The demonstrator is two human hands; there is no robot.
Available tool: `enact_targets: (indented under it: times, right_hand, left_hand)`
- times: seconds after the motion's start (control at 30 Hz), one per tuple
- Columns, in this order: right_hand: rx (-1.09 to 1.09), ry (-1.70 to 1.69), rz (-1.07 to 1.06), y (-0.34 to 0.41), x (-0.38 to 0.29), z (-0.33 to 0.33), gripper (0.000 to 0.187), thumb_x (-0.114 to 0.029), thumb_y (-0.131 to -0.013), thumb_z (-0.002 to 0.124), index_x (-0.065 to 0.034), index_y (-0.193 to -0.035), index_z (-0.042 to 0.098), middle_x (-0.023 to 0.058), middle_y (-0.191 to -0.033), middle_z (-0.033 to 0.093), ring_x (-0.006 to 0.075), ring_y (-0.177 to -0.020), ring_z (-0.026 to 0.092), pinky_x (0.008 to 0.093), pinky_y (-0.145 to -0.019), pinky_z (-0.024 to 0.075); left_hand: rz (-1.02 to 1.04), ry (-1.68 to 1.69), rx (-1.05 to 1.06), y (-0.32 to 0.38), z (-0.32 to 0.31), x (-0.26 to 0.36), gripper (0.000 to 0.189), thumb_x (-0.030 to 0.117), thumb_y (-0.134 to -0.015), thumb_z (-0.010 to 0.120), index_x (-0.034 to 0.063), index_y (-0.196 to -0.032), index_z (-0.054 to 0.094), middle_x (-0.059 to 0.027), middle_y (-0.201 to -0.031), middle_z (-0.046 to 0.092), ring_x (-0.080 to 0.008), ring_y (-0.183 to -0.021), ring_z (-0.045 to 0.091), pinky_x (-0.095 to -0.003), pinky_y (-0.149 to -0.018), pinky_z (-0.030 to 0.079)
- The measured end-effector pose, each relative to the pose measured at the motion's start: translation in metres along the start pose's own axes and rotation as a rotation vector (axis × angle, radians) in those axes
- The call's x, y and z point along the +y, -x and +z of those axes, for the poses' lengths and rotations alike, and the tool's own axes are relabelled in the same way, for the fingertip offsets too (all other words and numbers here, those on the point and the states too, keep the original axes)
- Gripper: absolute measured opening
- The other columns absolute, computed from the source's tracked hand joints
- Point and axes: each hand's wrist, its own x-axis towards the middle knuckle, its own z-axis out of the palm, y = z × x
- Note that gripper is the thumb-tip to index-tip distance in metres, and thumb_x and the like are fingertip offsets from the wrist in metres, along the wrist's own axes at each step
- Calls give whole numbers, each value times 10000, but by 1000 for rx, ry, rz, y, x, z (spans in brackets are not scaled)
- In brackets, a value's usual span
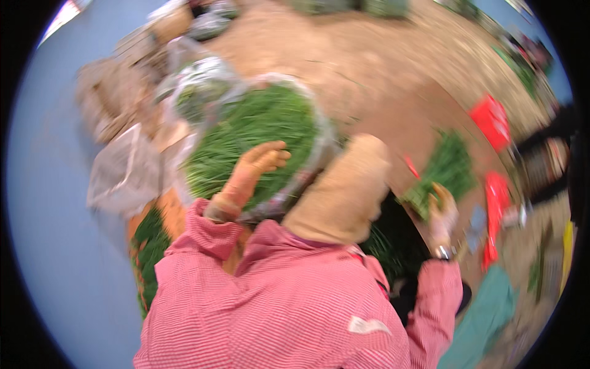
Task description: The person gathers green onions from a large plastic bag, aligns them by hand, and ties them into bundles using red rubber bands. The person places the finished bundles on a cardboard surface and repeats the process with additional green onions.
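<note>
My left hand (264, 158) hangs over a large heap of long green stalks, likely chives (272, 115). Its fingers are loosely bent and I see nothing in them. The heap fills a round container lined with clear plastic (322, 133). On the right, my right hand (442, 210) is at the near side of a bunch of green stalks (449, 159), its fingers over the pale stem ends. The bunch lies on a brown board (401, 120). Blur hides how firmly the fingers hold it.
A red plastic bag (491, 122) and a red strip (495, 212) lie right of the board. Clear bags (198, 87), brown sacks (110, 97) and a translucent bag (124, 170) are on the left. More greens (150, 253) lie beside a blue wall (60, 184). Another person's dark sleeve (548, 133) shows right.
</note>
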Motion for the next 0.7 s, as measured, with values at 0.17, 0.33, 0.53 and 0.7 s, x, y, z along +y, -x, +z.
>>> enact_targets:
  times: [0.17, 0.33, 0.53, 0.7]
  right_hand:
    - [35, -378, 293, 9, 1, 10, 337, 2, -1004, 620, -1, -1339, 652, 117, -1278, 697, 208, -1135, 669, 322, -1020, 514]
    - [-75, -519, 396, 35, 3, 25, 364, 6, -1023, 598, 15, -1386, 618, 90, -1278, 686, 155, -1104, 655, 281, -988, 524]
    - [-197, -548, 404, 50, 5, 39, 305, -4, -1031, 595, 45, -1328, 647, 85, -1192, 704, 147, -996, 673, 259, -942, 546]
    - [-284, -571, 495, 54, 13, 48, 299, 2, -1032, 582, 43, -1319, 654, 92, -1182, 717, 146, -977, 683, 265, -885, 565]
  left_hand:
    - [-29, 81, 317, 48, -89, -40, 411, 216, -1029, 656, -12, -1368, 617, -115, -1184, 736, -172, -1060, 676, -322, -982, 524]
    - [107, -35, 574, 52, -145, -88, 369, 109, -1010, 666, -19, -1353, 626, -122, -1201, 729, -176, -1108, 678, -315, -990, 529]
    - [265, -698, 651, 62, -225, -79, 456, 51, -914, 698, -22, -1356, 614, -172, -1337, 656, -282, -1237, 629, -346, -1068, 491]
    - [319, -1321, 210, 46, -255, -71, 745, 223, -808, 760, 5, -1469, 495, -204, -1503, 512, -389, -1391, 479, -433, -1163, 403]
